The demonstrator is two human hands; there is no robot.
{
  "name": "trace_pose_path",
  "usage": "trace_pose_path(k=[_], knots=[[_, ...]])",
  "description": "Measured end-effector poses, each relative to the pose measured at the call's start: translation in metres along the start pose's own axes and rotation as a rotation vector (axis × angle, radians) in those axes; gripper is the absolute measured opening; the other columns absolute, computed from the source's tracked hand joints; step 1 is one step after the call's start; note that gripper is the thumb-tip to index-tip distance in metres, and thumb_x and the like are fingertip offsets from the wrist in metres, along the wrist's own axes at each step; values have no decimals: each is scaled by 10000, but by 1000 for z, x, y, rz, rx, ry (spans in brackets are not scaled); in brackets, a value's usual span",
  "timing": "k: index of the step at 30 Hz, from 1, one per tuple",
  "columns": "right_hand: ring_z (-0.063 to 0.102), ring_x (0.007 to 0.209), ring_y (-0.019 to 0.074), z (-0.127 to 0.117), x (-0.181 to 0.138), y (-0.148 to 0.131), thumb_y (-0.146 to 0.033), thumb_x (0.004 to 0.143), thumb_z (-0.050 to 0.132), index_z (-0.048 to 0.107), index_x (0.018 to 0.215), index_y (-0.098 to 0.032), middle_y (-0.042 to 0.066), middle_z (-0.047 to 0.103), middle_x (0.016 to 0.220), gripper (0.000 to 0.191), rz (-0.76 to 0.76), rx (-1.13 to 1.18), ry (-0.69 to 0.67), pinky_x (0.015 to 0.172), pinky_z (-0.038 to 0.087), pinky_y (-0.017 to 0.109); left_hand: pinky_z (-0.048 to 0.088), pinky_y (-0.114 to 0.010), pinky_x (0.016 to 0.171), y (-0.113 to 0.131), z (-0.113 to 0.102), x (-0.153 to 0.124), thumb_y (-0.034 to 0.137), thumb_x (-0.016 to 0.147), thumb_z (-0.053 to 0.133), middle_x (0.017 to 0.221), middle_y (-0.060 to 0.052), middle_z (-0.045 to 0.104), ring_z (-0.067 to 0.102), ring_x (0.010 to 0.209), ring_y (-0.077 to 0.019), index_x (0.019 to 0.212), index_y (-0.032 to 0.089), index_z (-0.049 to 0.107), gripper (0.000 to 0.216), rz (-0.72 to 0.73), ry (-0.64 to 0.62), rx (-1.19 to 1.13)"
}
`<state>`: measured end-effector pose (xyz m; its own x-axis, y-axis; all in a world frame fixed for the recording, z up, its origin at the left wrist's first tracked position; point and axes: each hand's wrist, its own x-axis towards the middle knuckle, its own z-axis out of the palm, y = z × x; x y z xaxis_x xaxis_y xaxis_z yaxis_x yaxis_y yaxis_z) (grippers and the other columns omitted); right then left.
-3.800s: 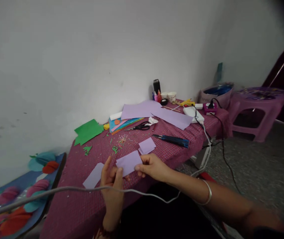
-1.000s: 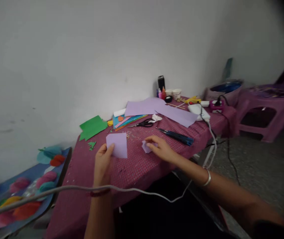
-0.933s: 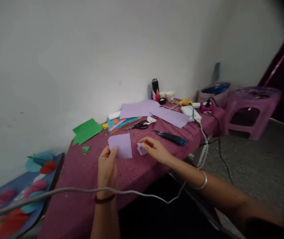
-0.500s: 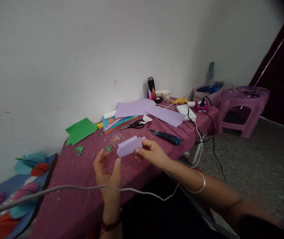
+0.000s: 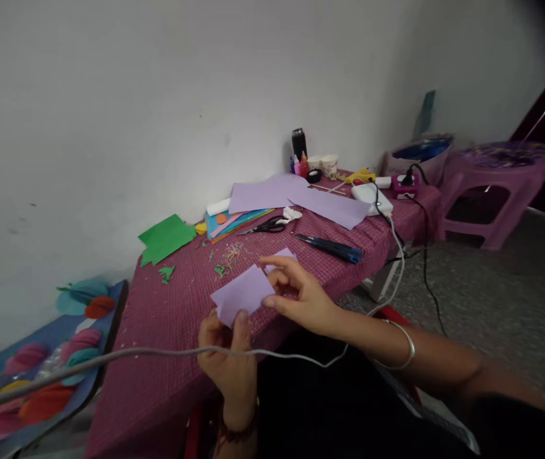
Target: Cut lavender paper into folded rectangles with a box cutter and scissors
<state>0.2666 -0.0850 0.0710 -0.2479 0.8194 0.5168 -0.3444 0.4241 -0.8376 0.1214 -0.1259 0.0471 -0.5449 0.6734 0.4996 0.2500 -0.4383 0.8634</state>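
Note:
Both my hands hold a small lilac paper piece point(image 5: 242, 295) above the near edge of the low table point(image 5: 167, 331). My left hand point(image 5: 231, 363) pinches its lower edge with thumb and fingers from below. My right hand point(image 5: 297, 294) grips its right side, fingers curled. Another lilac piece point(image 5: 282, 254) peeks out just behind my right fingers; whether it lies on the cloth or is held I cannot tell.
Black scissors point(image 5: 268, 225), blue-handled tool point(image 5: 332, 248), large lilac sheets point(image 5: 296, 199), coloured paper stack point(image 5: 234, 222), green paper point(image 5: 164, 238) and scraps lie on the magenta cloth. Bottles, cups, glue gun point(image 5: 359, 176) and white box point(image 5: 371, 197) stand behind. A white cable point(image 5: 157, 352) crosses before my hands. Purple stool point(image 5: 496, 185) at right.
A second ago my left hand held one lilac piece while my right touched another on the table. Then the right hand lifted the paper, and now both hands hold it nearer to me.

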Motion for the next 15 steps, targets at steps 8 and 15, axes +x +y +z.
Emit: trace_pose_path(k=[8,15], knots=[[460,557,74,5,1,11,-393,698,739,592,843,-148,-46,527,653,320,398,180,-132,538,375,218,521,-275,758,2,7,-2,237,719,748,953,-22,654,644,838,-141,1194,225,514,530,40,3,-71],[461,579,75,2,2,14,-368,657,774,617,742,-139,-43,543,629,290,397,126,-165,552,365,214,410,-212,604,1,-7,8,336,803,661,673,35,523,481,631,-95,703,169,568,216,91,-5,-2]])
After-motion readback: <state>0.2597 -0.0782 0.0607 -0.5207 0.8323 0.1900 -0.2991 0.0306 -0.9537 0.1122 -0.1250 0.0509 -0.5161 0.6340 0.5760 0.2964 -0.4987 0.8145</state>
